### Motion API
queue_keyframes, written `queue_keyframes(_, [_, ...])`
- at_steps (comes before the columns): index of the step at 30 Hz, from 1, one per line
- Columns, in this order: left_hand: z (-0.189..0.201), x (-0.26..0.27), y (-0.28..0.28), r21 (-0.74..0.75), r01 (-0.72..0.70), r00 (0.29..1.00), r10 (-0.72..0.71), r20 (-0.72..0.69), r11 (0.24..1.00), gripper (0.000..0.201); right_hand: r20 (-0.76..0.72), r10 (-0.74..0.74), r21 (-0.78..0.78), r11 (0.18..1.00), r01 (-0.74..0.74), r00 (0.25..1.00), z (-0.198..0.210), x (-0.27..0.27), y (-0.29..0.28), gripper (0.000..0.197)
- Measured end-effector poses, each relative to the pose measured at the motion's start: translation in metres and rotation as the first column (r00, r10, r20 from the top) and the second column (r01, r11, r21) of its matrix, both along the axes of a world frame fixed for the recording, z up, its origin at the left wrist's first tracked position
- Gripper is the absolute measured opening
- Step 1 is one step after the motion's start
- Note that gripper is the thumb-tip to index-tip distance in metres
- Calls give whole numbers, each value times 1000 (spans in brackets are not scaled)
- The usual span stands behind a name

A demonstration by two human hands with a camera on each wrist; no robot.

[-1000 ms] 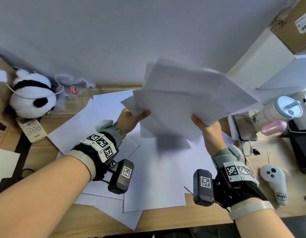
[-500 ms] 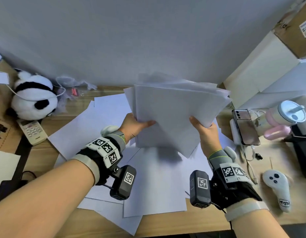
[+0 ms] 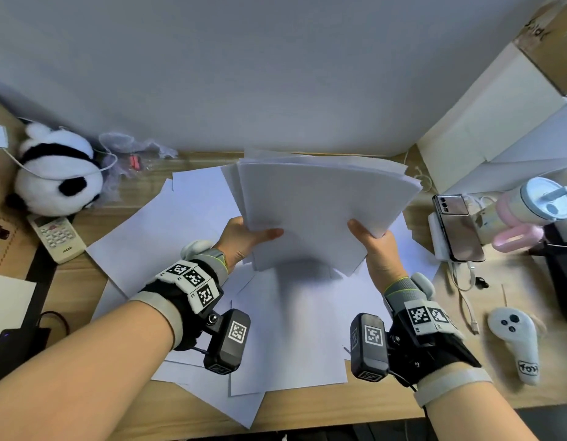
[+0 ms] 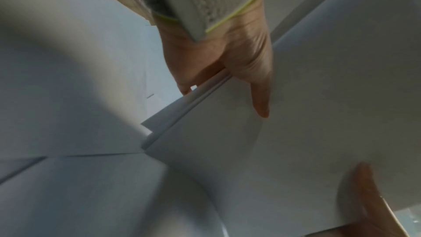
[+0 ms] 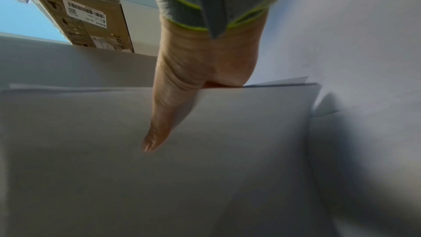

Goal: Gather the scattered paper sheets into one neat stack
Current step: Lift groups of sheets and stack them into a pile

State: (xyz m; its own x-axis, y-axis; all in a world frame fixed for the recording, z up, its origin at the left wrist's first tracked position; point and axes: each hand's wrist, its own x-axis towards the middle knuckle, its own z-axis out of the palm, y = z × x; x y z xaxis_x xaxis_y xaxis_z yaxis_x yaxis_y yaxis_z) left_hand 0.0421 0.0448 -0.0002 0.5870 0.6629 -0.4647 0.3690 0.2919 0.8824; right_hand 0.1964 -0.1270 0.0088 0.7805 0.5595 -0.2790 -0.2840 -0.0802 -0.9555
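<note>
Wooden tabletop (image 3: 307, 412) carries loose sheets (image 3: 288, 332); above them left hand (image 3: 240, 237) and right hand (image 3: 376, 249) grip a paper stack (image 3: 320, 205), fingers clamped on its lower corners.

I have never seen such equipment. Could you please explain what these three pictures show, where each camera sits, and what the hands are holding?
No machine works here: a person wears three cameras. The head view looks down at a wooden desk. The other two cameras sit on the wrists and look along each hand. The left hand and the right hand grip a bundle of white paper sheets from both sides, thumbs on top. More loose sheets lie scattered on the desk below. Around them are a panda toy, a remote control, a phone and a pink cup.
</note>
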Motion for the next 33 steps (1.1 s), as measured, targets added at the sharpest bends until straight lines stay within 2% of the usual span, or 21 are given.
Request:
queue_keyframes(3, [-5, -5, -3, 8, 54, 995, -53, -89, 999, 38, 8, 52, -29, 998, -52, 999, -7, -7, -2, 20])
queue_keyframes(5, [-6, -3, -6, 50, 43, 992, -37, -119, 998, 35, 15, 56, -57, 997, -55, 998, -7, -9, 2, 16])
queue_keyframes(9, [1, 8, 6, 99, -161, 983, 169, -78, 982, 27, 33, 57, -45, 997, -55, 998, -6, -4, 8, 10])
queue_keyframes(11, [1, 3, 17, 99, -237, 965, 246, -88, 966, 28, -30, -20, -124, 992, 17, 999, -17, 2, 4, 11])
queue_keyframes(12, [-1, -3, 23, 98, -264, 955, 275, -112, 959, 32, -85, -50, -211, 977, 31, 995, -27, 4, 0, 18])
queue_keyframes(14, [-7, -19, 29, 82, -298, 935, 308, -177, 951, 37, -214, -56, -437, 898, -44, 975, -48, 3, -10, 31])
queue_keyframes(16, [-14, -37, 29, 53, -299, 913, 302, -273, 953, 41, -333, -26, -572, 800, -180, 943, -61, -5, -17, 27])
queue_keyframes(18, [-25, -55, 26, 23, -259, 883, 247, -399, 965, 46, -383, 1, -614, 747, -255, 924, -71, -14, -19, 22])
queue_keyframes(20, [-34, -67, 20, -23, -193, 850, 156, -504, 981, 49, -397, 48, -612, 730, -303, 916, -77, -21, -19, 16])
queue_keyframes(23, [-51, -80, 15, -95, -135, 810, 54, -584, 986, 59, -423, 237, -607, 643, -467, 875, -85, -31, -17, 12])
queue_keyframes(24, [-56, -82, 14, -118, -123, 808, 30, -588, 985, 64, -377, 286, -631, 618, -470, 881, -89, -32, -18, 11])
queue_keyframes(26, [-61, -82, 13, -155, -103, 822, -4, -570, 982, 73, -126, 311, -728, 616, -301, 942, -93, -27, -22, 20])
queue_keyframes(28, [-64, -80, 13, -192, -97, 835, -25, -549, 977, 79, 143, 184, -745, 667, -17, 973, -85, -14, -29, 25])
queue_keyframes(31, [-68, -78, 17, -262, -60, 846, -91, -526, 963, 83, 422, -15, -673, 664, 324, 907, -62, 21, -43, 27])
queue_keyframes(33, [-73, -79, 17, -287, -19, 829, -145, -540, 958, 76, 485, -149, -544, 720, 431, 861, -38, 46, -50, 24])
